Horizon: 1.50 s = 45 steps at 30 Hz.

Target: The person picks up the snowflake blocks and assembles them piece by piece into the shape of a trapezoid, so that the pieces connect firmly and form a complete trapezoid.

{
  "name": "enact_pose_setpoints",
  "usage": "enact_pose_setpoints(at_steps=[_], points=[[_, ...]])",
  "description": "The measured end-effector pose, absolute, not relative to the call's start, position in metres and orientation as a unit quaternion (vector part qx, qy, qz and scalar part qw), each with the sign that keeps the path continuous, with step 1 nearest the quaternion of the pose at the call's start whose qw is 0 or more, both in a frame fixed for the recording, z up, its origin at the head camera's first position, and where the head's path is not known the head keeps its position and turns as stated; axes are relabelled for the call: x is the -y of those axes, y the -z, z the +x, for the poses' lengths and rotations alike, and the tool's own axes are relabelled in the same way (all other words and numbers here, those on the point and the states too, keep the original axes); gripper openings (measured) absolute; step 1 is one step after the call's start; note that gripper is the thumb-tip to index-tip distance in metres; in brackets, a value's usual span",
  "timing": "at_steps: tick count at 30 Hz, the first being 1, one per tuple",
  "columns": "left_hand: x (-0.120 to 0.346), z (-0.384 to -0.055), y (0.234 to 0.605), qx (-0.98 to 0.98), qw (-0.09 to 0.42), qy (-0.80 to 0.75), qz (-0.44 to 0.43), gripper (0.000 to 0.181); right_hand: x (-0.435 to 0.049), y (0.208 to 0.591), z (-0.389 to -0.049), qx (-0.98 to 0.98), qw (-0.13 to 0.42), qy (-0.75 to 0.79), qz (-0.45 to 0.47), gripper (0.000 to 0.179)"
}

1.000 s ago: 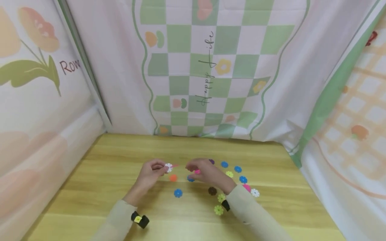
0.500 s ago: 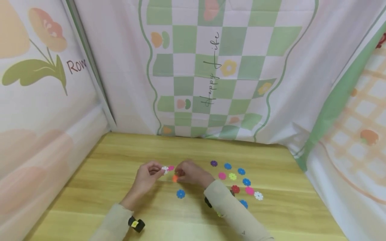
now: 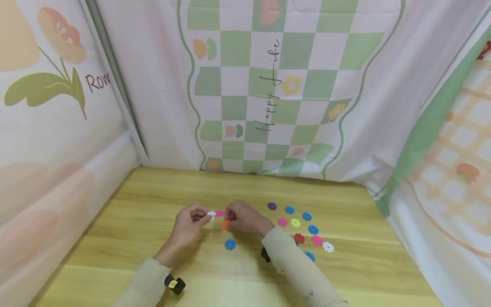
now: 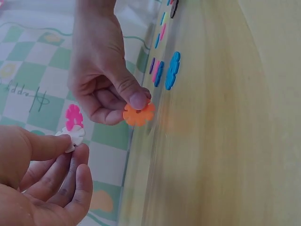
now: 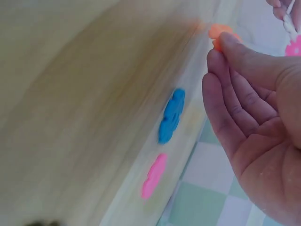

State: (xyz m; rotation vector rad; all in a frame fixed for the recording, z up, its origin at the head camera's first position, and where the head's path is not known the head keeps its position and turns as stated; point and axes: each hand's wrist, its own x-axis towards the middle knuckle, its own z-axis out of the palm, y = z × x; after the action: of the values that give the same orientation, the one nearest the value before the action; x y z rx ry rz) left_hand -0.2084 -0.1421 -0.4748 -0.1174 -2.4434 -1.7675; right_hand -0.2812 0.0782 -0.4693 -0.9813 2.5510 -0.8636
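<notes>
My left hand [image 3: 189, 222] pinches a white flower-shaped plastic disc [image 4: 76, 134] between thumb and fingers. A pink flower disc [image 4: 74, 117] is joined to the white one's edge and sticks out towards my right hand. Close by on the right, my right hand [image 3: 245, 219] pinches an orange flower disc [image 4: 138, 114] by its rim. In the left wrist view the orange disc is held above the wooden table, apart from the pink and white pair. On the table just in front of the hands lies a blue flower disc [image 3: 230, 244].
Several loose flower discs lie to the right on the table [image 3: 172, 187], among them a purple disc [image 3: 272, 206], a yellow disc [image 3: 296, 222], a red disc [image 3: 299, 238] and a white disc [image 3: 328, 247]. My right sleeve [image 3: 295, 264] covers part of that area. Printed curtains [image 3: 249, 106] enclose the table.
My right hand has moved left, taken hold of the orange disc and lifted it from the table. My left hand keeps the white and pink pair, now turned so the pink face shows.
</notes>
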Motion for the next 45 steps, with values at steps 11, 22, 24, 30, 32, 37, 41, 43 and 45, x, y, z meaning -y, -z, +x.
enact_pose_setpoints(at_steps=[11, 22, 24, 30, 32, 37, 41, 43, 45], points=[[0.131, -0.204, 0.474, 0.808, 0.049, 0.583, -0.067, 0.005, -0.127, 0.455, -0.264, -0.873, 0.104, 0.365, -0.306, 0.013], [0.111, -0.196, 0.469, 0.799, 0.018, 0.593, -0.099, 0.005, -0.151, 0.442, -0.232, -0.857, 0.032, 0.451, -0.248, 0.014], [0.108, -0.195, 0.468, 0.797, 0.019, 0.594, -0.106, 0.005, -0.152, 0.442, -0.229, -0.853, 0.024, 0.461, -0.244, 0.014], [0.103, -0.193, 0.466, 0.797, 0.019, 0.594, -0.106, 0.005, -0.153, 0.444, -0.223, -0.842, 0.007, 0.474, -0.256, 0.015], [0.102, -0.192, 0.465, 0.798, 0.018, 0.593, -0.108, 0.005, -0.153, 0.445, -0.222, -0.837, 0.004, 0.479, -0.265, 0.015], [0.098, -0.192, 0.466, 0.799, 0.025, 0.588, -0.123, 0.005, -0.152, 0.447, -0.221, -0.830, 0.003, 0.485, -0.275, 0.015], [0.095, -0.192, 0.466, 0.805, 0.049, 0.575, -0.134, 0.007, -0.151, 0.447, -0.221, -0.831, 0.009, 0.489, -0.265, 0.014], [0.094, -0.192, 0.465, 0.810, 0.065, 0.566, -0.139, 0.008, -0.152, 0.447, -0.221, -0.831, 0.008, 0.491, -0.263, 0.014], [0.093, -0.193, 0.465, 0.813, 0.077, 0.559, -0.144, 0.008, -0.152, 0.446, -0.222, -0.830, 0.006, 0.492, -0.262, 0.014]])
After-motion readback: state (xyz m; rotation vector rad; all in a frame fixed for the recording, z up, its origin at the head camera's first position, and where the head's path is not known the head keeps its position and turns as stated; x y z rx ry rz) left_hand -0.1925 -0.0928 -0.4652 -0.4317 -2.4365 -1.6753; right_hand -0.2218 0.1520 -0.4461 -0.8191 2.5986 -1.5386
